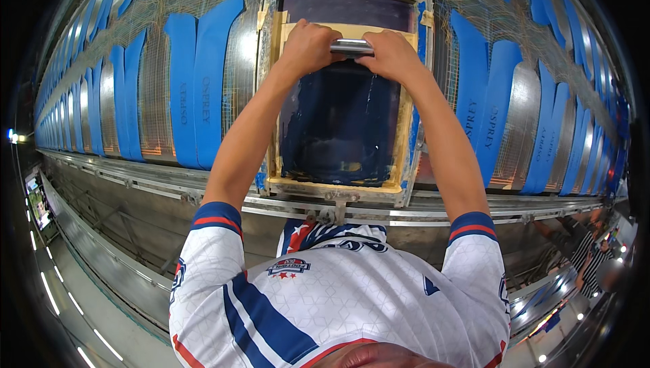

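My left hand (pixel 310 48) and my right hand (pixel 390 55) are both closed on a silver metal squeegee bar (pixel 351 46), one at each end. The bar lies across the upper part of a rectangular screen-printing frame (pixel 267 117) edged with tan and blue tape. Below the bar, the screen holds a glossy, dark navy layer (pixel 338 121). A purplish band (pixel 347 6) shows above it. The underside of the bar is hidden.
Rows of blue cut pieces (pixel 210 94) on metal plates (pixel 525 121) line the long table on both sides of the frame. A metal rail (pixel 447 202) runs along the near edge. A person in a striped shirt (pixel 592 263) is at the lower right.
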`<action>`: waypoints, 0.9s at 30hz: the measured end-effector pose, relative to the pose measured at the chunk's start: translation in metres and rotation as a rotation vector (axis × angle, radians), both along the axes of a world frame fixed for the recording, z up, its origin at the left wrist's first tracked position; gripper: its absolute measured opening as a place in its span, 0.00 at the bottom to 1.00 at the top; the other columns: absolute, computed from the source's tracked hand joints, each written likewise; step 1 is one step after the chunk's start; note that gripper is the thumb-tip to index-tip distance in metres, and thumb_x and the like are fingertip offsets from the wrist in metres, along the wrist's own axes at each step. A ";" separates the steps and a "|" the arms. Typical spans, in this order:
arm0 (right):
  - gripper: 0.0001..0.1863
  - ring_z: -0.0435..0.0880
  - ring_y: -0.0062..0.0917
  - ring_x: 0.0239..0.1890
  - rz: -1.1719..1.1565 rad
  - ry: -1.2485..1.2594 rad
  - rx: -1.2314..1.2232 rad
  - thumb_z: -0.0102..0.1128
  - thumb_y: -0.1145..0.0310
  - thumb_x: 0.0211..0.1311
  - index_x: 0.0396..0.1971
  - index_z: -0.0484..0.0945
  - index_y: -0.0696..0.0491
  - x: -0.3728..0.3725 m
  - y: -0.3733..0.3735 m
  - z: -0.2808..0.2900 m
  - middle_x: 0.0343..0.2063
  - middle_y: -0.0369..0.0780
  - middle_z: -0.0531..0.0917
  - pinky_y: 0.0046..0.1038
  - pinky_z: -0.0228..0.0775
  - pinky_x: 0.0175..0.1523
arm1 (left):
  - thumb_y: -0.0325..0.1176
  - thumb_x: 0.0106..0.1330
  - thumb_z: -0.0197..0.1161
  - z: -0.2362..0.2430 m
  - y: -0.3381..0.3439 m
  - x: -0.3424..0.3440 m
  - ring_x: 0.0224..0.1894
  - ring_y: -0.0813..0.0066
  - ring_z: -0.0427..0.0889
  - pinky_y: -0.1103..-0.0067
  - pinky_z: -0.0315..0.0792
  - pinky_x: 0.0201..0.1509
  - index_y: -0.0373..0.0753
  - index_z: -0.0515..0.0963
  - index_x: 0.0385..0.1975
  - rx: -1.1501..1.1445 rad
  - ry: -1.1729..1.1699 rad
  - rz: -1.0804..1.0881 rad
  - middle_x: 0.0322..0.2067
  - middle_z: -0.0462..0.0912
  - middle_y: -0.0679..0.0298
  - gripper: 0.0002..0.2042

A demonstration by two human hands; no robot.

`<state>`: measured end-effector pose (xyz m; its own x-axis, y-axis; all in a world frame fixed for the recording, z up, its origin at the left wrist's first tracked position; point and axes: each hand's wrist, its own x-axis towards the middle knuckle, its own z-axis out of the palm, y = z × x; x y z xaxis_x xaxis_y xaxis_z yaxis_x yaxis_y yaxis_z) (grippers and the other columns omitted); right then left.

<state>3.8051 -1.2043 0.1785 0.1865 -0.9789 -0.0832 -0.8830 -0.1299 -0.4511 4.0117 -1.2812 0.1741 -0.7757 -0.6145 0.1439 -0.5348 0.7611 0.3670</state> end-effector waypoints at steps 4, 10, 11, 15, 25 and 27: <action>0.12 0.83 0.45 0.36 0.009 0.031 -0.064 0.70 0.64 0.49 0.30 0.82 0.55 0.022 0.036 -0.011 0.26 0.47 0.84 0.45 0.72 0.47 | 0.37 0.47 0.76 -0.012 0.040 0.019 0.32 0.60 0.83 0.66 0.67 0.41 0.45 0.81 0.24 -0.017 0.046 -0.002 0.24 0.83 0.63 0.10; 0.11 0.81 0.35 0.41 0.065 -0.071 -0.118 0.71 0.70 0.42 0.28 0.78 0.51 0.080 0.176 -0.001 0.28 0.41 0.82 0.37 0.67 0.53 | 0.27 0.42 0.71 -0.009 0.182 0.079 0.31 0.66 0.80 0.68 0.65 0.41 0.45 0.79 0.23 0.040 0.082 0.010 0.25 0.81 0.65 0.09; 0.11 0.81 0.35 0.41 0.067 -0.075 -0.116 0.71 0.70 0.43 0.28 0.78 0.51 0.082 0.184 -0.004 0.28 0.41 0.82 0.37 0.67 0.52 | 0.27 0.42 0.71 -0.008 0.189 0.082 0.31 0.66 0.80 0.68 0.65 0.41 0.45 0.79 0.23 0.054 0.083 0.004 0.25 0.81 0.65 0.09; 0.11 0.81 0.35 0.40 0.089 -0.011 -0.118 0.70 0.67 0.44 0.28 0.78 0.51 0.071 0.168 0.001 0.28 0.41 0.83 0.38 0.68 0.52 | 0.30 0.44 0.73 0.000 0.170 0.073 0.33 0.65 0.82 0.66 0.66 0.42 0.45 0.80 0.24 0.026 0.043 -0.018 0.25 0.81 0.65 0.08; 0.13 0.84 0.49 0.37 -0.003 -0.035 0.009 0.70 0.61 0.53 0.33 0.83 0.54 0.001 -0.006 0.001 0.30 0.49 0.85 0.43 0.75 0.44 | 0.43 0.50 0.76 -0.009 -0.009 0.000 0.33 0.59 0.84 0.65 0.67 0.45 0.47 0.84 0.26 -0.020 -0.042 -0.046 0.24 0.84 0.63 0.10; 0.12 0.84 0.48 0.37 -0.033 -0.061 0.032 0.70 0.62 0.53 0.32 0.83 0.54 0.003 -0.004 0.000 0.30 0.49 0.85 0.43 0.74 0.43 | 0.43 0.49 0.76 -0.013 -0.006 0.001 0.32 0.59 0.83 0.65 0.67 0.44 0.48 0.84 0.26 -0.014 -0.022 -0.035 0.24 0.84 0.63 0.10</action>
